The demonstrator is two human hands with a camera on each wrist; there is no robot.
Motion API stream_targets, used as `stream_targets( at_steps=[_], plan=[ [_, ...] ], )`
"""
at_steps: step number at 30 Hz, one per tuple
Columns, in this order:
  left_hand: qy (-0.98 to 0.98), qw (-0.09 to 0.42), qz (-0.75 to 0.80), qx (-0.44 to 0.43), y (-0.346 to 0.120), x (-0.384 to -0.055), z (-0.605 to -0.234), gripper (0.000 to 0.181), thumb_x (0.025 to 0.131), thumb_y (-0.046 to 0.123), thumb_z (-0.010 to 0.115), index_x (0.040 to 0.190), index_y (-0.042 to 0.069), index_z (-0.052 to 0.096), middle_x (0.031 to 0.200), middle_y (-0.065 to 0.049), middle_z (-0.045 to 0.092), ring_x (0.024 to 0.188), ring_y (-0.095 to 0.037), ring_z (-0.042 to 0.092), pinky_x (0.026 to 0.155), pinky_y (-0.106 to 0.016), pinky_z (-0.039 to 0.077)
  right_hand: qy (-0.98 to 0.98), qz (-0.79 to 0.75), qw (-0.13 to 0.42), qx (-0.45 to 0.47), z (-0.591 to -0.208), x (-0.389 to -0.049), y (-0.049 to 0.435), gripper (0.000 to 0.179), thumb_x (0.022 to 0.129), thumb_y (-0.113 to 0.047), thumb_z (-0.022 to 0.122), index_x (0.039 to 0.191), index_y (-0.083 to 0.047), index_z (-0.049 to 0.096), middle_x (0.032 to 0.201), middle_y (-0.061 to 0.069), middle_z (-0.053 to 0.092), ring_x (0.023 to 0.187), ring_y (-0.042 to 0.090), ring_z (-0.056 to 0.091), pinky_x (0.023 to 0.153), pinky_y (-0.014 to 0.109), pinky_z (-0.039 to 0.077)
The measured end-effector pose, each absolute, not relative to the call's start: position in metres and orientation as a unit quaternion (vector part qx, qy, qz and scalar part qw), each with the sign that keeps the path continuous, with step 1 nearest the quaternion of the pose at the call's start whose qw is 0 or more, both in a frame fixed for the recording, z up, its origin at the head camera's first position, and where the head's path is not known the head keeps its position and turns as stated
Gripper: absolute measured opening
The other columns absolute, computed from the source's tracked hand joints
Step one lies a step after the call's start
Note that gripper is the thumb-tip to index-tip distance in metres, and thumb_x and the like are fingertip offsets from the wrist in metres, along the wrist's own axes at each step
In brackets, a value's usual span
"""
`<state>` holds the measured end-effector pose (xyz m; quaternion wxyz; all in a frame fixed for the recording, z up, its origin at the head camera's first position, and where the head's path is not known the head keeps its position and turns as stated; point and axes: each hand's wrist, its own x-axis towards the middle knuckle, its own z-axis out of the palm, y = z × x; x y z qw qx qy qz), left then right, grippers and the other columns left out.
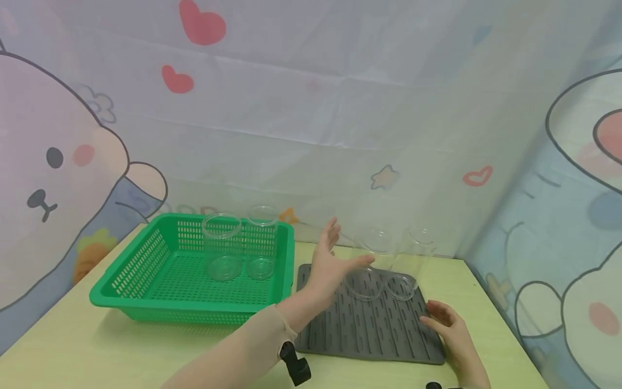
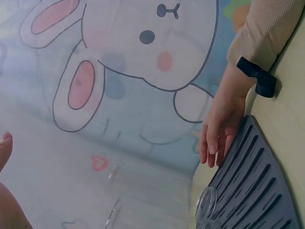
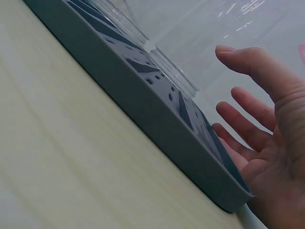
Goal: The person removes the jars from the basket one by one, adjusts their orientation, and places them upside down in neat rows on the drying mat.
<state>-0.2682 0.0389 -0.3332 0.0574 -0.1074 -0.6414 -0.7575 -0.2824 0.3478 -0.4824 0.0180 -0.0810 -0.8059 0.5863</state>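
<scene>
Two clear glasses stand on the grey ribbed drying mat [image 1: 359, 335]: a wider glass [image 1: 365, 298] and, to its right, a narrower glass [image 1: 401, 297]. In the head view my left hand [image 1: 330, 265] is raised over the mat's left part, thumb and fingers spread, beside the wider glass and holding nothing. My right hand [image 1: 452, 329] is low at the mat's right edge, fingers loosely bent and nothing in them. The right wrist view shows the fingers [image 3: 240, 126] of that hand beside the mat's rim [image 3: 157, 133], with the glasses' round edges behind.
To the left is a green plastic basket [image 1: 194, 305] with two more clear glasses standing in it, a wider glass [image 1: 222, 265] and a slimmer glass [image 1: 261, 265]. A cartoon-print cloth [image 1: 311, 108] hangs behind the pale yellow table [image 1: 146, 356].
</scene>
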Motion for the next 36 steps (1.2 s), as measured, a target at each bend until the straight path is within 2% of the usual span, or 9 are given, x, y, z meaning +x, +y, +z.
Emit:
stream_targets(
  at_steps=[10,13,16,19,26,29,33,36],
  plan=[
    [-0.636,0.118,-0.753,-0.119,-0.015,-0.257,-0.318,0.098,0.077,0.013,0.083,0.155,0.025,0.024,0.159,0.003,0.029,0.149,-0.019,0.023,0.123,-0.043,0.018,-0.805,0.587,0.018,-0.087,-0.481,-0.284,0.348,0.071,0.090,-0.019,0.071,0.148,0.000,0.033,0.152,0.019,0.036,0.104,-0.012,0.044,0.090,0.004,0.035],
    [-0.642,0.119,-0.750,-0.107,-0.033,-0.258,-0.316,0.098,0.079,0.011,0.081,0.155,0.025,0.022,0.159,0.004,0.028,0.149,-0.019,0.022,0.123,-0.041,0.017,-0.806,0.586,0.016,-0.084,-0.481,-0.283,0.347,0.072,0.091,-0.018,0.070,0.148,0.001,0.031,0.153,0.020,0.034,0.119,0.002,0.044,0.089,0.004,0.034],
    [-0.651,0.123,-0.743,-0.095,-0.052,-0.259,-0.315,0.099,0.080,0.010,0.081,0.156,0.026,0.020,0.160,0.005,0.026,0.150,-0.017,0.020,0.124,-0.039,0.016,-0.807,0.584,0.012,-0.081,-0.481,-0.283,0.347,0.072,0.092,-0.017,0.069,0.149,0.001,0.029,0.155,0.022,0.032,0.132,0.019,0.038,0.089,0.004,0.034],
    [-0.666,0.130,-0.731,-0.074,-0.071,-0.262,-0.316,0.099,0.080,0.013,0.081,0.156,0.026,0.018,0.161,0.006,0.024,0.150,-0.015,0.019,0.124,-0.038,0.016,-0.807,0.584,0.008,-0.081,-0.481,-0.284,0.346,0.073,0.093,-0.018,0.068,0.150,0.001,0.028,0.156,0.022,0.030,0.138,0.026,0.033,0.090,0.005,0.033],
    [-0.691,0.143,-0.708,-0.016,-0.113,-0.270,-0.318,0.099,0.084,0.015,0.078,0.158,0.025,0.013,0.163,0.005,0.018,0.151,-0.015,0.014,0.124,-0.039,0.016,-0.813,0.575,0.010,-0.088,-0.479,-0.282,0.347,0.073,0.092,-0.023,0.069,0.150,-0.002,0.031,0.154,0.018,0.033,0.129,0.011,0.038,0.096,0.009,0.033],
    [-0.695,0.142,-0.705,0.012,-0.130,-0.274,-0.322,0.100,0.085,0.017,0.077,0.158,0.025,0.010,0.164,0.005,0.014,0.152,-0.017,0.010,0.123,-0.043,0.018,-0.811,0.579,0.011,-0.084,-0.480,-0.282,0.346,0.072,0.092,-0.021,0.069,0.150,-0.001,0.030,0.155,0.019,0.032,0.133,0.015,0.037,0.106,0.017,0.033],
    [-0.701,0.142,-0.697,0.046,-0.151,-0.277,-0.327,0.101,0.086,0.019,0.076,0.159,0.025,0.006,0.165,0.004,0.008,0.153,-0.020,0.006,0.121,-0.049,0.022,-0.805,0.588,0.011,-0.076,-0.480,-0.282,0.345,0.074,0.092,-0.019,0.068,0.150,0.002,0.027,0.155,0.023,0.029,0.142,0.030,0.030,0.119,0.040,0.027],
    [-0.709,0.143,-0.687,0.066,-0.164,-0.280,-0.329,0.102,0.087,0.020,0.075,0.159,0.024,0.003,0.166,0.003,0.005,0.153,-0.023,0.004,0.120,-0.052,0.022,-0.807,0.585,0.010,-0.081,-0.481,-0.282,0.345,0.074,0.092,-0.019,0.069,0.150,0.002,0.027,0.156,0.023,0.029,0.142,0.030,0.030,0.120,0.044,0.024]
  ],
)
